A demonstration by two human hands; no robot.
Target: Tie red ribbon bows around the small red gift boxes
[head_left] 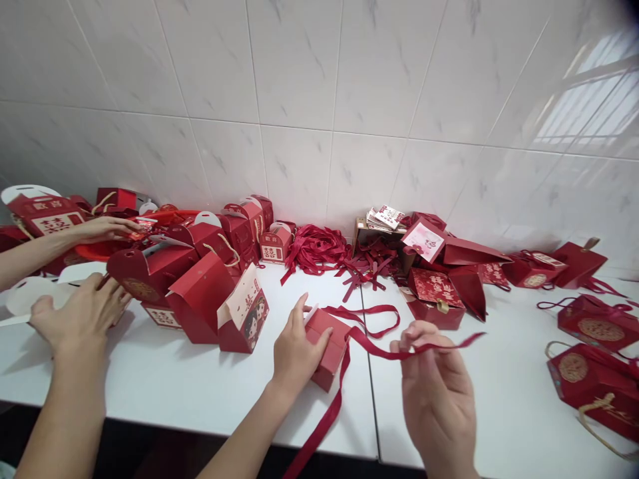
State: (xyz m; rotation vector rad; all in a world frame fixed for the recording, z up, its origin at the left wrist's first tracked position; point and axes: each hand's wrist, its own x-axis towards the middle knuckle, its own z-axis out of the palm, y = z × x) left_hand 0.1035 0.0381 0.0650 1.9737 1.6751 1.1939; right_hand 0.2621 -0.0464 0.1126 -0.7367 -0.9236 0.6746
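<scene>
My left hand (297,352) grips a small red gift box (330,342) on the white table, thumb on its top and fingers along its far left side. A dark red ribbon (319,436) is attached at the box; one length hangs down over the table's front edge and another loops behind the box. To the right, my right hand (436,392) pinches the ribbon's other length between thumb and fingers, its end sticking out past them. The ribbon runs slightly slack from box to hand.
At the left, a co-worker's hands (84,309) reach among red boxes and a red basket (94,251). Several gift boxes (194,299) stand nearby. Behind lie a ribbon pile (319,251) and a card stack (388,216). Finished-looking boxes (599,326) sit right. A tiled wall (299,80) backs the table.
</scene>
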